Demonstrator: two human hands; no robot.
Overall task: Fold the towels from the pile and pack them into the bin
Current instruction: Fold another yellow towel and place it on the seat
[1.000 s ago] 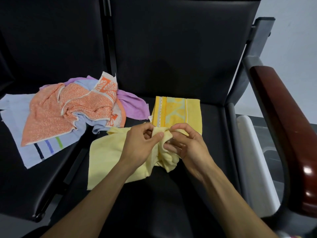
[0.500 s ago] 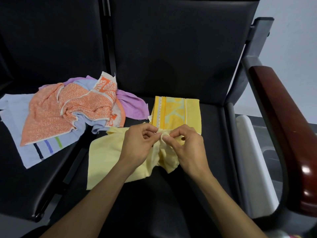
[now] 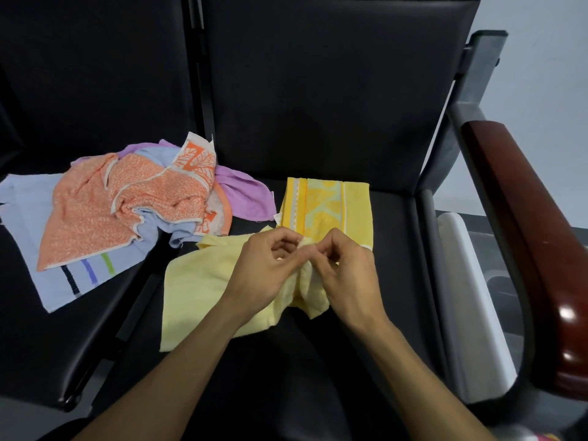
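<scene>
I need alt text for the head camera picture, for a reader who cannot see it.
Two bare hands, left hand and right hand, pinch one edge of a pale yellow towel on a black padded seat. Behind lies a folded yellow patterned towel; to the left, a loose pile of orange, purple and light blue towels.

A waiting area or lobby, indicated by linked seating: two adjoining black padded vinyl seats (image 3: 334,218) with matching upright backrests (image 3: 318,74), joined side by side on a grey metal frame (image 3: 477,74). A glossy dark red wooden armrest (image 3: 521,224) closes the row's end. A plain pale wall (image 3: 547,43) stands behind.
</scene>
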